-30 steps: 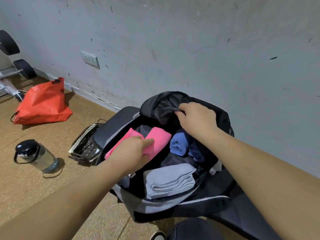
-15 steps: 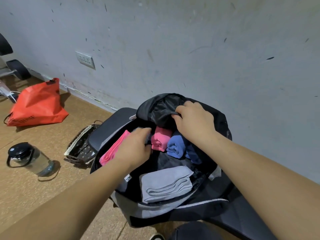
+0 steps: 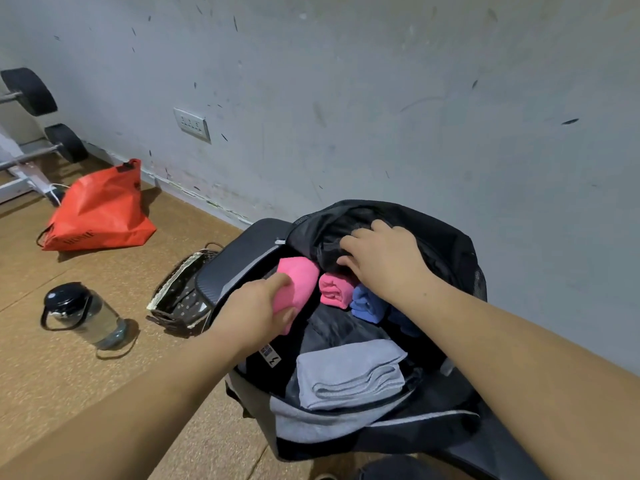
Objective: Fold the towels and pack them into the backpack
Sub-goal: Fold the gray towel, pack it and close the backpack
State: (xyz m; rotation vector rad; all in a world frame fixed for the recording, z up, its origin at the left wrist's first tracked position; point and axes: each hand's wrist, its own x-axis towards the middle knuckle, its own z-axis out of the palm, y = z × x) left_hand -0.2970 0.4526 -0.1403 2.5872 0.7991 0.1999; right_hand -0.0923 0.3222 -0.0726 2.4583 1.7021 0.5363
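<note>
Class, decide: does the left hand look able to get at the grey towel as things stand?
Probably yes. The grey towel lies uncovered at the near side of the open backpack, with nothing over it. But the left hand grips a pink towel and would need to release it first.

a red bag (image 3: 98, 211) slumps on the cork floor (image 3: 69, 375) by the scuffed grey wall (image 3: 381, 98), below a white socket (image 3: 192, 123). black weight plates (image 3: 29, 91) on bars stand in the far left corner. a clear, black-lidded bottle (image 3: 85, 315) sits on the floor, near a dark basket (image 3: 180, 296) just beside the bench (image 3: 235, 258) end.
</note>
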